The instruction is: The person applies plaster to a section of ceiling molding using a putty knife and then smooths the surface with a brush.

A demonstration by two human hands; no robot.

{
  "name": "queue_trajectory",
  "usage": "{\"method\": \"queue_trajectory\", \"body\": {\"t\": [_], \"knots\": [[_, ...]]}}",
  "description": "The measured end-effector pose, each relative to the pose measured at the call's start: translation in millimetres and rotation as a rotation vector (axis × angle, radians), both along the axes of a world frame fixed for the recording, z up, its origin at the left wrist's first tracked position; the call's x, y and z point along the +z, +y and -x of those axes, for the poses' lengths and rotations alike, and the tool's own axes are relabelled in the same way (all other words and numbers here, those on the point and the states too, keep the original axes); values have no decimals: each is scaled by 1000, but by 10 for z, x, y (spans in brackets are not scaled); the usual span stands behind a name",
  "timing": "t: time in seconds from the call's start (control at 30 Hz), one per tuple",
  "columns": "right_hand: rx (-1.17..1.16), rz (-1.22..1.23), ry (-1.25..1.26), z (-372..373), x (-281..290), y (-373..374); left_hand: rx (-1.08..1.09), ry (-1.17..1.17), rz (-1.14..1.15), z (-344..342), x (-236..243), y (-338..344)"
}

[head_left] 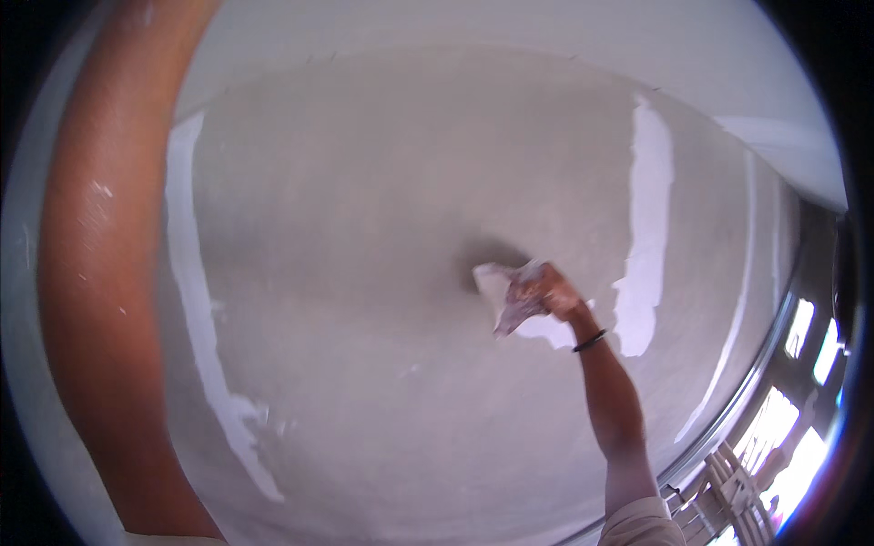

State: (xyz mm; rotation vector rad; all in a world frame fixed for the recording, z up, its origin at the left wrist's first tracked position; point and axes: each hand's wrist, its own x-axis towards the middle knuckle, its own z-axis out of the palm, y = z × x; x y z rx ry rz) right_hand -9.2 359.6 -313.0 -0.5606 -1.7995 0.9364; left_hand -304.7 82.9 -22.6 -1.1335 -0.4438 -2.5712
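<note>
My right hand (551,291) is closed around a wide putty knife (496,291) smeared with white compound. The blade is held at or close to the grey board surface (364,200), with a shadow beside it; I cannot tell whether it touches. Just below the hand, a white patch of compound (551,333) lies on the board. A dark band (590,341) circles my right wrist. My left forearm (109,246) reaches up along the left side, flecked with white, and its hand is beyond the top edge.
White compound strips run down the board at left (196,282) and right (648,227), with a thinner strip (739,337) farther right. A pale surface (510,23) borders the board above. At lower right are bright windows (769,428) and a pale slatted structure (733,496).
</note>
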Motion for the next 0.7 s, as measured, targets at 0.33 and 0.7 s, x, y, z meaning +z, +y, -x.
{"method": "queue_trajectory", "body": {"t": [0.33, 0.7], "knots": [[-259, 38, 242, -131, -301, 451, -18, -2, -181, -282, 47, -161], [67, 87, 546, -119, -301, -64, 94, 40, -181, 97, 319, 32]]}}
